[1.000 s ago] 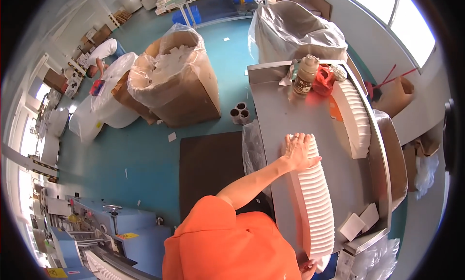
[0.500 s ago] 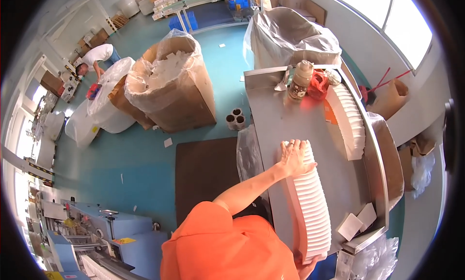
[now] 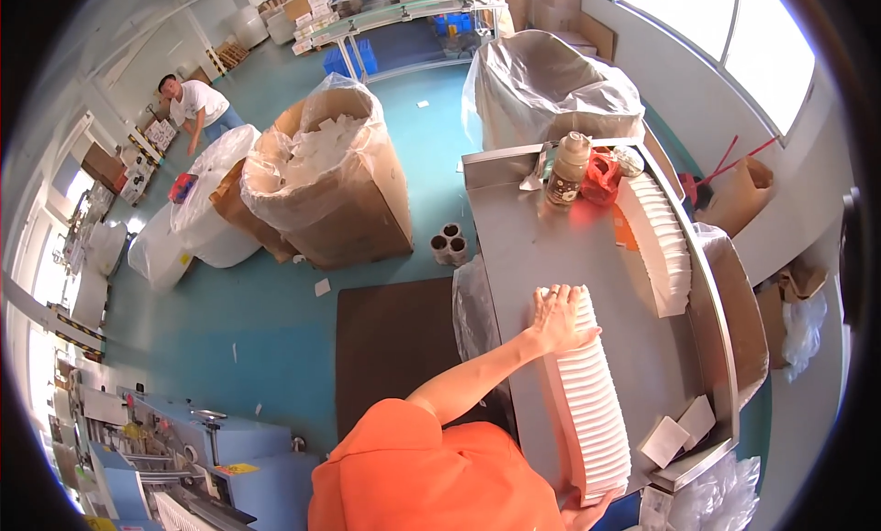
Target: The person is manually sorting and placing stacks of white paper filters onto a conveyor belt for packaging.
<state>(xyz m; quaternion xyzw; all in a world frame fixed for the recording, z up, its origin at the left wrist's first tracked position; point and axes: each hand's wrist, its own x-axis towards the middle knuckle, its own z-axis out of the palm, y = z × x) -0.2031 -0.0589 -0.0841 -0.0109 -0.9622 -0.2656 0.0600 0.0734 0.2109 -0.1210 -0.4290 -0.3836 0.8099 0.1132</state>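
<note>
A long row of white, ridged pieces [image 3: 595,404], pressed together like a stack lying on its side, rests on the grey metal table. My left hand [image 3: 560,320] is closed over its far end, fingers bent across the top and thumb along the right side. At the near end, my right hand [image 3: 587,513] cups the last pieces, partly hidden by my orange sleeve and body. A second, similar white row [image 3: 656,242] lies along the table's right rim, with an orange patch beside it. What the pieces are made of I cannot tell.
On the metal table [image 3: 523,242] stand a brown bottle [image 3: 569,168] and a red plastic bag [image 3: 601,178]; small white blocks [image 3: 664,441] lie near right. Lined cartons [image 3: 367,201] stand beyond, a blue machine [image 3: 248,439] at left. A person [image 3: 197,104] in white stands far left.
The view has shifted slightly, so the table sits a little lower. Both my hands stay on the white row. The far person has straightened up from bending.
</note>
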